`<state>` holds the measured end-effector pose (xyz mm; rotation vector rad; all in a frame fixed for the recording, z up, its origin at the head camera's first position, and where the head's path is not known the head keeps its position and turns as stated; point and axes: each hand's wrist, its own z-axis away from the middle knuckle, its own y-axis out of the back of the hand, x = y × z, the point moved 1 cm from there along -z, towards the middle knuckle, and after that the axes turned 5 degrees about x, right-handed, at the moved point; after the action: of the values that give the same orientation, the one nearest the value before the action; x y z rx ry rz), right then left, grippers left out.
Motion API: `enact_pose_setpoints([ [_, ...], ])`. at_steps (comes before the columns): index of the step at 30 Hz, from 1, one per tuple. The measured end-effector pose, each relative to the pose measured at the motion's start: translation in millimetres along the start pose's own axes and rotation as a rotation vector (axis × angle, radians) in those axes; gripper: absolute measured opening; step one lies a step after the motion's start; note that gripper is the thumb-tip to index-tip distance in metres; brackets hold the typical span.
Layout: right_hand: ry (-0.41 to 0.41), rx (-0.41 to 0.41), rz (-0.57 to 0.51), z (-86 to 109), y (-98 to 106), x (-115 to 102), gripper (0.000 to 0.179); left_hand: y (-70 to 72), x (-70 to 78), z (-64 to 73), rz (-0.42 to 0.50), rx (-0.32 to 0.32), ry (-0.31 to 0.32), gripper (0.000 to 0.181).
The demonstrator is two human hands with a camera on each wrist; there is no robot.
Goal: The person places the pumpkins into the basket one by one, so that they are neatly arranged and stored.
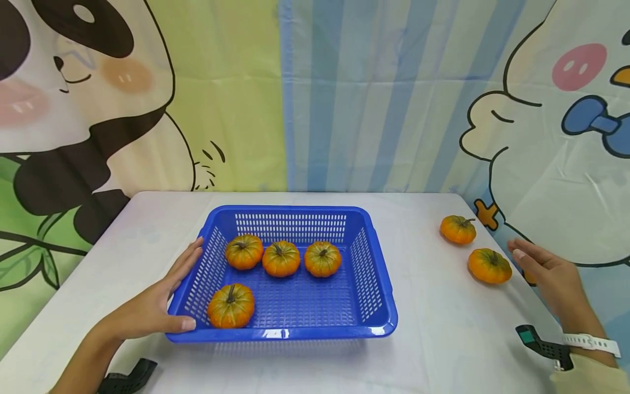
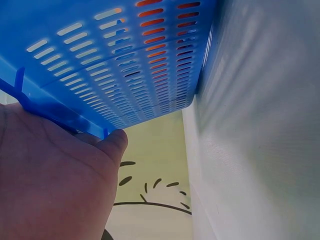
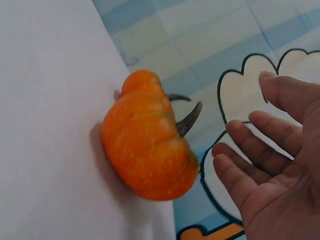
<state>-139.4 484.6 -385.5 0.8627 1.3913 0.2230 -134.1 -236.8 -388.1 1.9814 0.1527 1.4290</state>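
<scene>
In the head view, my left hand [image 1: 147, 306] holds the blue plastic basket [image 1: 285, 332] at its near left corner, thumb over the front rim and fingers along the left rim. The left wrist view shows that hand [image 2: 60, 170] against the basket's slotted side [image 2: 115, 65]. Several small orange pumpkins lie inside, one pumpkin [image 1: 231, 306] close to the thumb. My right hand [image 1: 556, 276] is held with fingers extended, just right of a pumpkin [image 1: 489, 266] on the table. In the right wrist view, its fingers [image 3: 240, 132] stand apart from that pumpkin's dark stem [image 3: 190, 120].
Another pumpkin [image 1: 458, 230] sits behind the nearer one, by the right edge of the white-covered table [image 1: 433, 328]. A curtain [image 1: 344, 98] with cartoon animals hangs behind and at both sides. Inside the basket, three pumpkins form a row toward the back.
</scene>
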Motion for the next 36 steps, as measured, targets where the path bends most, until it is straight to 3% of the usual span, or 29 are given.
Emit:
enact_pose_setpoints([
  [6, -0.03, -0.053, 0.003, -13.4, -6, 28, 0.073, 0.0, 1.3, 0.1, 0.003, -0.002, -0.001, 0.113],
  [13, -0.094, -0.106, -0.093, -21.6, -12, 43, 0.078, 0.9, 2.5, -0.3, -0.007, 0.004, 0.006, 0.114],
  [22, -0.135, -0.196, -0.071, -25.0, -18, 39, 0.085, 0.1, 1.2, -0.2, -0.01, -0.002, -0.003, 0.113],
  [36, -0.172, -0.156, -0.063, -25.3, -24, 31, 0.086, 0.6, 1.9, -0.1, -0.028, 0.001, -0.011, 0.112],
])
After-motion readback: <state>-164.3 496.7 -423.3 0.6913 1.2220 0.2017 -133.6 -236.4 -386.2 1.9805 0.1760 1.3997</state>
